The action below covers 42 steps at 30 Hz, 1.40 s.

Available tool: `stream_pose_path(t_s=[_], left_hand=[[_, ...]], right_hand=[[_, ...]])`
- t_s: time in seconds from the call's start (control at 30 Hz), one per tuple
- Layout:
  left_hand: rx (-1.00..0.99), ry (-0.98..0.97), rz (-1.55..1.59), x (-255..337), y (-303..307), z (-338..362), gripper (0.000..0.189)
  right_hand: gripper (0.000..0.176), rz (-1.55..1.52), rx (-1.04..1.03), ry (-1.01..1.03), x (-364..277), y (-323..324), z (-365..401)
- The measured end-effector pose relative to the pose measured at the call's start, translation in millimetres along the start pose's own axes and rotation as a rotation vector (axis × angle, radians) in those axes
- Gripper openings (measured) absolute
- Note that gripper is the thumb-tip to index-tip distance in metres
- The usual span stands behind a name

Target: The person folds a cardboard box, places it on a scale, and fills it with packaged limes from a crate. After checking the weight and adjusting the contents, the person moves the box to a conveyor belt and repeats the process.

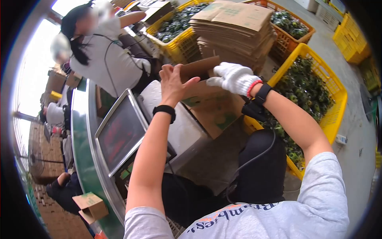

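Left hand point(173, 85): open, thumb extended, beside the box's left flap. Right hand point(236, 77): white-gloved, fingers at the upper right edge; grip cannot be determined. Cardboard box point(219, 112): at 12 o'clock from the torso, body at 5 o'clock from the left hand, 7 o'clock from the right; both hands similarly near. Long axis: indeterminate. Adjacent: white block point(179, 135), 8 o'clock; flat-carton stack point(234, 36), 1 o'clock; yellow crate point(338, 103), 3 o'clock. Clearance: 6 o'clock, above the legs.
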<state>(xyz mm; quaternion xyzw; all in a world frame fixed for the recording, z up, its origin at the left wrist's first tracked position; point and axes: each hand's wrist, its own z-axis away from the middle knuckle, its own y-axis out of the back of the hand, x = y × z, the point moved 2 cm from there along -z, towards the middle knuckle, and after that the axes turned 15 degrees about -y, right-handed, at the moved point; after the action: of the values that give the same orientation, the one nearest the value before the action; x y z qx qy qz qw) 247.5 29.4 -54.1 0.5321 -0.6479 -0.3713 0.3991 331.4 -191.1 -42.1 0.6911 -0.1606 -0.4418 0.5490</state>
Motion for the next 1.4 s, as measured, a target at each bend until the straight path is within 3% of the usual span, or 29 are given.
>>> stream_pose_path(t_s=[0.13,0.3,0.33,0.4,0.43,0.53,0.57,0.6,0.73,0.87,1.0,1.07,1.2,1.33,1.37,1.4], left_hand=[[0.048,-0.107,-0.183,7,-5,6,0.069],[0.089,-0.436,-0.165,8,-15,15,0.055],[0.025,-0.39,0.047,7,-20,19,0.064],[-0.003,-0.295,0.127,12,-25,30,0.076],[-0.023,-0.26,0.105,14,-25,33,0.089],[-0.071,-0.179,0.138,16,-27,29,0.098],[-0.203,-0.122,0.109,19,-27,24,0.103],[-0.13,-0.196,0.007,25,-31,26,0.103],[-0.171,-0.355,-0.168,23,-42,25,0.11],[-0.266,-0.335,-0.07,28,-26,18,0.103],[0.083,-0.264,0.105,71,20,-12,0.094],[0.045,-0.224,0.17,113,47,-31,0.093],[0.025,-0.335,0.048,169,54,-60,0.091],[-0.041,-0.518,0.444,235,54,-90,0.094],[-0.114,-0.496,0.496,250,38,-94,0.097],[-0.201,-0.437,0.536,267,17,-97,0.098]], right_hand=[[0.059,-0.084,-0.086,-0.255,11,-2,-5],[0.068,-0.024,-0.039,-0.282,15,-10,-7],[0.068,-0.025,-0.033,-0.286,15,-9,-6],[0.067,-0.136,-0.084,-0.321,19,-3,-2],[0.065,-0.158,-0.121,-0.305,26,4,2],[0.057,-0.23,-0.166,-0.206,44,41,35],[0.054,-0.19,-0.127,-0.206,57,56,49],[0.053,-0.202,-0.095,-0.193,77,65,63],[0.05,-0.166,-0.299,-0.697,143,122,155],[0.075,-0.099,-0.296,-1.03,245,93,230],[0.104,-0.08,-0.283,-1.241,327,25,274],[0.107,-0.151,-0.136,-1.368,389,-33,290],[0.106,-0.252,0.131,-1.576,382,-59,290],[0.108,-0.423,0.409,-1.649,417,-77,290],[0.109,-0.366,0.467,-1.637,441,-95,289],[0.109,-0.363,0.45,-1.611,411,-67,280]])
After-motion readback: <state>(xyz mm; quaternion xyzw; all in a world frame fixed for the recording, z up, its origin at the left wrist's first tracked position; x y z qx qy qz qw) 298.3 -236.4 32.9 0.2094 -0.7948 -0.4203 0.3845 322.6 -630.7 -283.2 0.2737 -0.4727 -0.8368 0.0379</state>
